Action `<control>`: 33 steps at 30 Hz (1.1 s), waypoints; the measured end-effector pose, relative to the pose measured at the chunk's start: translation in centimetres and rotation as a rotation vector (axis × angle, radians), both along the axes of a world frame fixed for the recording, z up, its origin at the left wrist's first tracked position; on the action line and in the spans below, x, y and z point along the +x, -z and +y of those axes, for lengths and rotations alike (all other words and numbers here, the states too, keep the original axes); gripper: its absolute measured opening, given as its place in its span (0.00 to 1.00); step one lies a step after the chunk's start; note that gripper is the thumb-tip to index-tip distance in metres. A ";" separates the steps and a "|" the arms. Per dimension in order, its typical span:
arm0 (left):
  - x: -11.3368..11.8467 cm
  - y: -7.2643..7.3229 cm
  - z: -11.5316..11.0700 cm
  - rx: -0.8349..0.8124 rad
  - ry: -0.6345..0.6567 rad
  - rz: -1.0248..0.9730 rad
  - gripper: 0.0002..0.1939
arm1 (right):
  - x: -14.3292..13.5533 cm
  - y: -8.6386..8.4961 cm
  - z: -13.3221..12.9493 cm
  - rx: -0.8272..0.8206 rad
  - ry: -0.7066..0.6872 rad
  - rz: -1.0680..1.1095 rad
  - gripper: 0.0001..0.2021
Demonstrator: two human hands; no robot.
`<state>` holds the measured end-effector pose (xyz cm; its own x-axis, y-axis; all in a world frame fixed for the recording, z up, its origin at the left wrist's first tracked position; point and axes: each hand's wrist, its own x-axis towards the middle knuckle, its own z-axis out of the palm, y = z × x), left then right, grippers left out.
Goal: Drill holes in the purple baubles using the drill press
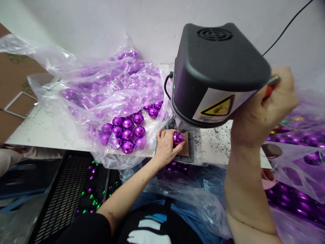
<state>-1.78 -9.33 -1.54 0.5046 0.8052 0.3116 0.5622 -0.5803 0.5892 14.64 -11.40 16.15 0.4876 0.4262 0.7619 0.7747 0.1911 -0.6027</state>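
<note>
My left hand has its fingers closed round a shiny purple faceted ball, which rests on a small brown pad on the machine's dark base. Above it hangs the black machine head, with a vent on top and a yellow warning label. At the machine's right side, my right hand is wrapped round a red-and-metal handle. Left of the machine, several purple balls lie in and beside a clear plastic bag on the white table.
A brown cardboard box stands at the far left. Below the table are a black crate with green and purple beads and blue plastic. More bagged purple balls lie at the right. Black specks cover the table beside the machine.
</note>
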 end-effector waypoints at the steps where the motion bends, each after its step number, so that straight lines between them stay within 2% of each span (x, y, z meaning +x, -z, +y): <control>1: 0.0 0.1 0.0 -0.001 0.005 -0.004 0.18 | -0.2 0.4 -0.5 0.029 0.014 -0.014 0.28; 5: 0.0 0.2 0.1 -0.003 0.026 -0.031 0.18 | -1.2 2.8 -2.7 0.144 0.107 -0.082 0.17; 8: -0.1 0.2 0.2 -0.010 0.032 -0.034 0.18 | -1.7 4.5 -4.2 0.172 0.138 -0.131 0.12; 12: -0.2 0.1 0.1 0.007 0.035 -0.038 0.18 | -2.0 5.8 -4.9 0.175 0.001 -0.146 0.09; 15: -0.2 0.0 0.1 0.018 0.038 -0.034 0.18 | -2.3 6.4 -5.0 0.171 -0.037 -0.119 0.05; 22: -0.2 0.0 0.1 0.040 0.024 -0.007 0.20 | -2.7 7.4 -5.0 0.192 -0.035 -0.134 0.07; 30: -0.2 0.1 0.1 0.049 0.022 -0.012 0.20 | -3.5 8.6 -4.9 0.207 -0.011 -0.057 0.09; 33: -0.2 0.1 0.0 0.052 0.024 -0.015 0.20 | -3.5 8.9 -4.5 0.259 0.003 -0.052 0.10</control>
<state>-1.97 -9.29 -1.69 0.5183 0.7755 0.3606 0.5393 -0.6236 0.5660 11.17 -15.89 7.21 0.4462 0.2124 0.8694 0.8042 0.3311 -0.4936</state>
